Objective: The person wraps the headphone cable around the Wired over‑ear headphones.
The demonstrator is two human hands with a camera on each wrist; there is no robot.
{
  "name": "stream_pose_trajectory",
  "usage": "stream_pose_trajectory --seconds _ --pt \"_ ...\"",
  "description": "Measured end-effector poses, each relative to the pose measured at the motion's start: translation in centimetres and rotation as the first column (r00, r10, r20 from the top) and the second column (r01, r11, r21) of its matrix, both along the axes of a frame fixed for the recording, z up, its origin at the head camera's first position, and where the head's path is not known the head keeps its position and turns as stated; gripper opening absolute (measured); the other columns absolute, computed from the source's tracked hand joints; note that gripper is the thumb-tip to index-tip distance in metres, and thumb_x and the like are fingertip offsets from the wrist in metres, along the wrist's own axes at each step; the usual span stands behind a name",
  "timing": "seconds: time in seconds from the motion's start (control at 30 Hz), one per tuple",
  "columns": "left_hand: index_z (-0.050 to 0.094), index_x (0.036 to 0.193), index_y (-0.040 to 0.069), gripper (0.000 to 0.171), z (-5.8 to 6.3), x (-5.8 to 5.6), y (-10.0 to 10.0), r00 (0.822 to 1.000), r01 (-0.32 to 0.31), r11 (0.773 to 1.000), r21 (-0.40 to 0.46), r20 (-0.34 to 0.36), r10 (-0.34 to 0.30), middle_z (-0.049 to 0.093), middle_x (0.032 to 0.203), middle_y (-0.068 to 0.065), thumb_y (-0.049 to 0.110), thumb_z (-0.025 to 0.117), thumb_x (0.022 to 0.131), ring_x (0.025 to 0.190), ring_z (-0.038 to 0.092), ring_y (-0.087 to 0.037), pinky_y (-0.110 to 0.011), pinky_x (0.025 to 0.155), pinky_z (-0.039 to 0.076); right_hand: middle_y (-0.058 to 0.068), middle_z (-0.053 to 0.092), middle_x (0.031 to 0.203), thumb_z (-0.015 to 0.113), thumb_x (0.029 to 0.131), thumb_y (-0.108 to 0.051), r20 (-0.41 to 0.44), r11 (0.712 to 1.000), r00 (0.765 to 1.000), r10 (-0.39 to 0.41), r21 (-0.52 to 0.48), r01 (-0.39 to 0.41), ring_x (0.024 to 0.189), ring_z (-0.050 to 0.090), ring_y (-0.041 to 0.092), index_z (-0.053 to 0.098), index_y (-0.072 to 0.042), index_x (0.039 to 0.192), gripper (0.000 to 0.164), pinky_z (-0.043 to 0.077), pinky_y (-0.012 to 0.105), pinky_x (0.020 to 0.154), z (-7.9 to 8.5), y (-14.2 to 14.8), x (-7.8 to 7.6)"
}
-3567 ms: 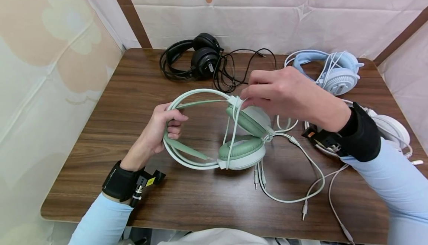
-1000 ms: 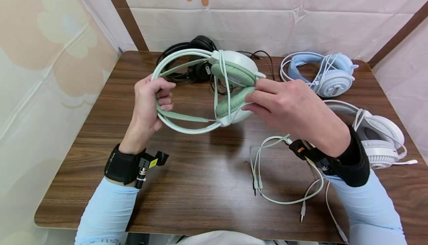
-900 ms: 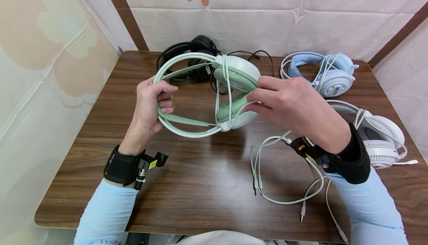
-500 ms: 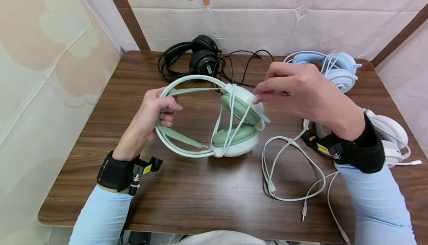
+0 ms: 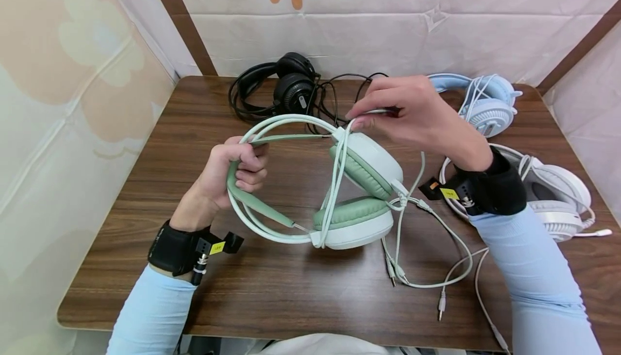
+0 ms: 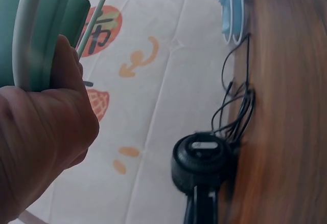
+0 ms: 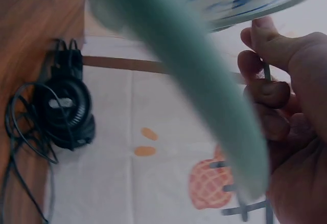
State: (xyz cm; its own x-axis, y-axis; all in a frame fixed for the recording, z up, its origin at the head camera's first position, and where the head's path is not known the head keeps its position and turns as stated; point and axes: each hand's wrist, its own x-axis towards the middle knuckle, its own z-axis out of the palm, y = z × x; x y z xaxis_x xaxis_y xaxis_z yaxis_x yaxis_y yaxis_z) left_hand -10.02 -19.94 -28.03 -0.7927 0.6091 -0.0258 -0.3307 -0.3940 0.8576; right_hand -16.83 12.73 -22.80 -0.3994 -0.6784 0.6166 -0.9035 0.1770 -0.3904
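1. Compared with a moment ago, the right hand (image 5: 412, 112) is nearer the upper earcup (image 5: 380, 160) — the cord (image 5: 335, 182) pinched in its fingertips no longer slants away but lies alongside the neighbouring strands.
2. The left hand's (image 5: 219, 169) curled fingers still grip the headband (image 5: 286, 238) of the green headphones (image 5: 361, 174), held above the table (image 5: 291, 290).
3. That likely means another turn is nearly laid — the wrap looks unfinished.

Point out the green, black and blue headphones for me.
Green headphones (image 5: 352, 213): head view, on the lower ear cushion.
Black headphones (image 5: 294, 94): head view, on the nearer earcup.
Blue headphones (image 5: 490, 117): head view, on the nearer earcup.
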Motion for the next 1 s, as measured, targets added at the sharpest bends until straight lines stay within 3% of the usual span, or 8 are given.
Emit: stream_pose_trajectory --seconds 0.1,0.17,0.27,0.37,0.5,0.67,0.83,1.0 --pt "0.023 0.074 0.013 0.024 -0.6 -0.2 0.1 0.995 0.07 0.992 0.106 0.063 -0.077 0.012 0.063 0.002 -0.007 0.032 0.081 0.048 0.011 -0.009 -0.017 0.044 0.009 0.002 0.073 0.086 0.077 0.087 -0.002 0.109 1.0 0.994 -0.017 -0.016 0.019 0.069 0.053 0.004 0.08 -0.009 0.099 0.015 0.038 0.017 0.06 -0.8 -0.2 -0.8" --pt "0.025 0.074 0.013 0.024 -1.0 -0.3 0.3 0.983 0.099 0.97 0.223 0.131 -0.131 0.013 0.063 0.003 -0.006 0.037 0.082 0.048 0.011 -0.008 -0.015 0.044 0.012 0.001 0.074 0.088 0.074 0.09 -0.002 0.21 0.998 0.977 -0.042 -0.026 0.048 0.071 0.057 0.005 0.08 -0.01 0.103 0.017 0.042 0.017 0.062 -1.5 0.0 -1.2" --pt "0.032 0.076 0.012 0.019 -1.3 -0.5 0.4 0.959 0.085 0.912 0.402 0.215 -0.184 0.014 0.064 0.005 -0.002 0.044 0.083 0.048 0.013 -0.007 -0.014 0.044 0.016 -0.003 0.076 0.093 0.069 0.094 -0.002 0.335 0.994 0.938 -0.092 -0.031 0.109 0.075 0.063 0.002 0.08 -0.01 0.108 0.019 0.049 0.015 0.065 -2.7 0.5 -1.9" --pt "0.031 0.075 0.01 0.017 -1.5 -0.7 0.3 0.948 0.013 0.852 0.524 0.265 -0.178 0.015 0.063 0.005 0.002 0.044 0.083 0.048 0.016 -0.007 -0.014 0.044 0.018 -0.007 0.073 0.09 0.067 0.095 -0.001 0.382 0.988 0.914 -0.138 -0.008 0.153 0.072 0.062 -0.001 0.078 -0.007 0.107 0.017 0.049 0.014 0.064 -4.1 1.1 -2.2" --pt "0.031 0.074 0.009 0.015 -1.8 -0.8 -0.1 0.931 -0.103 0.8 0.591 0.34 -0.131 0.016 0.063 0.007 0.004 0.042 0.082 0.048 0.016 -0.006 -0.016 0.044 0.02 -0.002 0.066 0.077 0.065 0.097 -0.002 0.336 0.972 0.913 -0.233 0.063 0.225 0.063 0.053 -0.001 0.076 -0.006 0.104 0.014 0.042 0.013 0.058 -5.5 1.7 -2.2" --pt "0.04 0.075 0.005 0.008 -2.2 -0.9 -0.8 0.876 -0.279 0.746 0.605 0.478 -0.06 0.016 0.065 0.009 0.007 0.047 0.079 0.049 0.015 -0.004 -0.018 0.043 0.026 0.002 0.065 0.073 0.062 0.101 -0.009 0.215 0.946 0.923 -0.319 0.13 0.297 0.061 0.052 0.002 0.075 -0.006 0.108 0.016 0.039 0.014 0.057 -6.0 2.0 -1.3" --pt "0.037 0.07 0.007 0.013 -2.2 -1.1 -1.1 0.788 -0.468 0.696 0.544 0.614 0.051 0.021 0.062 0.008 0.005 0.048 0.075 0.047 0.018 -0.005 -0.019 0.042 0.026 0.001 0.064 0.071 0.068 0.095 -0.002 0.044 0.964 0.97 -0.238 0.133 0.23 0.062 0.052 0.006 0.073 -0.003 0.097 0.005 0.041 0.018 0.057 -6.3 1.2 0.5" --pt "0.036 0.069 0.008 0.015 -2.1 -1.3 -1.1 0.7 -0.613 0.649 0.451 0.691 0.182 0.03 0.058 0.002 0.002 0.049 0.073 0.042 0.026 -0.011 -0.024 0.038 0.029 -0.001 0.054 0.069 0.069 0.093 -0.002 -0.075 0.964 0.983 -0.167 0.196 0.178 0.061 0.048 0.007 0.065 -0.005 0.087 0.008 0.044 0.027 0.056 -6.0 -0.3 3.4"
